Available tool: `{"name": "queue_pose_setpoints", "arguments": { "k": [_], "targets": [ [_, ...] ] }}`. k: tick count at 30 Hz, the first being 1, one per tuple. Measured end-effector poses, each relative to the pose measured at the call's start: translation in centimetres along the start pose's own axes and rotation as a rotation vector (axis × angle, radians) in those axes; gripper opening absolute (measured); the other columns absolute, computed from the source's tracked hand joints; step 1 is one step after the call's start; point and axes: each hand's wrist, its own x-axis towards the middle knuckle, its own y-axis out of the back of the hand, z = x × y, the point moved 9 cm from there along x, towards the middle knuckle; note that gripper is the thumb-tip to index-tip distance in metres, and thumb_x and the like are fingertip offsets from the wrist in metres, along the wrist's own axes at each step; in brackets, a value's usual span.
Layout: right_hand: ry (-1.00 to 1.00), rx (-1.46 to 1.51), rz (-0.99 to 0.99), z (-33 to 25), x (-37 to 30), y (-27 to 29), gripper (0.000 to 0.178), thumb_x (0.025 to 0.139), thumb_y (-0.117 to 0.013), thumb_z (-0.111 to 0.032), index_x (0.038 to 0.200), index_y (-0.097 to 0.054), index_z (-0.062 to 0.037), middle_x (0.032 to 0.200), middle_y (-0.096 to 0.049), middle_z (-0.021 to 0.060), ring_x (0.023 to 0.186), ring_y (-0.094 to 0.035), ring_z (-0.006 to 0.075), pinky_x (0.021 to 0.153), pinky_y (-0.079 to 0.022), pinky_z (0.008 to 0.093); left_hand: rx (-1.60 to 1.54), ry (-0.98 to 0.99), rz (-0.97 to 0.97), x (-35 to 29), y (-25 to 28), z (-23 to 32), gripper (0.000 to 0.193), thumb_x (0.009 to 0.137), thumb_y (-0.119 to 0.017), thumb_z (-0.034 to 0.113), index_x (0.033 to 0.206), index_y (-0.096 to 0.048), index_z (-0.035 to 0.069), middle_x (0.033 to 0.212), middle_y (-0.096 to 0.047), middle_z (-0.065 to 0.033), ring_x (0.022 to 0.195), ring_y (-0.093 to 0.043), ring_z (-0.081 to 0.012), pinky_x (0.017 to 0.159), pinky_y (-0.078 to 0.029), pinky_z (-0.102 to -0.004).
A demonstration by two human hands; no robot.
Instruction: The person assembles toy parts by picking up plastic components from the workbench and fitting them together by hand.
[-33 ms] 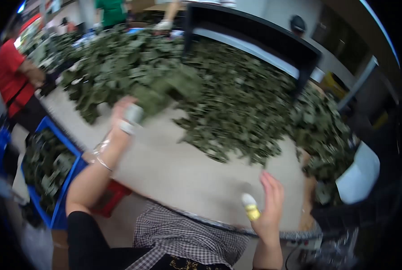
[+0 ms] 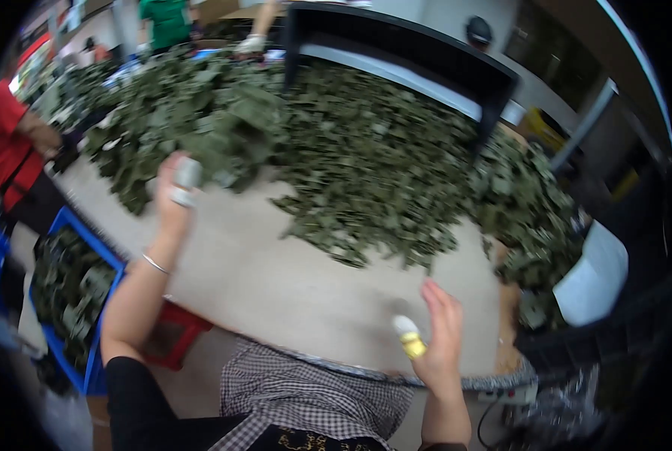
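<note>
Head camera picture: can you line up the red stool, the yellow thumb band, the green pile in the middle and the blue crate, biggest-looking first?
1. Green pile
2. Blue crate
3. Red stool, partly hidden
4. Yellow band

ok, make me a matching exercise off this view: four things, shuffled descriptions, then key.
Things:
1. Left hand
2. Right hand
3. Bin
4. Stool

Descriptions:
A. Red, by the near edge of the table
B. White-and-yellow covering on its thumb
C. Blue, holding green pieces
D. Beside the green pile at left

Pairs: 1-D, 2-B, 3-C, 4-A
</note>
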Motion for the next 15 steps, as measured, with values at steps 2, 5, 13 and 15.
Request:
{"name": "queue_pose_setpoints", "arguments": {
  "k": [2,5,13,15],
  "targets": [
    [-0.021,0.114,-0.072,1.1,-0.2,-1.7,0.057,0.066,-0.068,-0.008,0.118,-0.047,-0.0002,0.123,-0.045,0.0174,0.111,-0.043,0.0329,0.093,-0.036,0.0397,0.304,-0.213,0.201,8.0,8.9,-1.8,0.034,0.087,-0.048,0.008,0.121,-0.044,0.006,0.114,-0.051,-0.0073,0.106,-0.048,-0.0175,0.094,-0.036,-0.0302],
    [-0.153,0.119,-0.118,4.4,-0.5,-3.2,0.057,0.067,-0.068,-0.006,0.12,-0.045,-0.002,0.123,-0.044,0.0169,0.112,-0.042,0.0325,0.093,-0.037,0.0388,0.824,-0.137,0.377,13.3,9.6,-1.9,0.051,0.086,-0.053,0.024,0.13,-0.036,0.005,0.127,-0.046,-0.0152,0.114,-0.045,-0.0263,0.096,-0.034,-0.0327],
    [-0.588,0.062,0.211,20.9,3.1,-2.3,0.058,0.073,-0.065,-0.011,0.123,-0.038,-0.0012,0.12,-0.042,0.0179,0.113,-0.04,0.035,0.095,-0.035,0.0392,1.023,-0.119,0.343,14.8,7.0,-4.5,0.063,0.084,-0.054,0.037,0.131,-0.034,0.002,0.13,-0.04,-0.0193,0.12,-0.038,-0.0318,0.1,-0.028,-0.0368],
    [-0.58,-0.223,0.294,24.0,5.4,-1.3,0.058,0.073,-0.064,-0.01,0.123,-0.038,-0.0009,0.12,-0.041,0.0171,0.112,-0.04,0.0336,0.094,-0.036,0.0396,1.031,-0.337,0.285,12.1,4.9,-1.6,0.058,0.086,-0.053,0.034,0.13,-0.035,0.001,0.132,-0.038,-0.0181,0.122,-0.035,-0.0316,0.102,-0.024,-0.0375]
  ]
}}
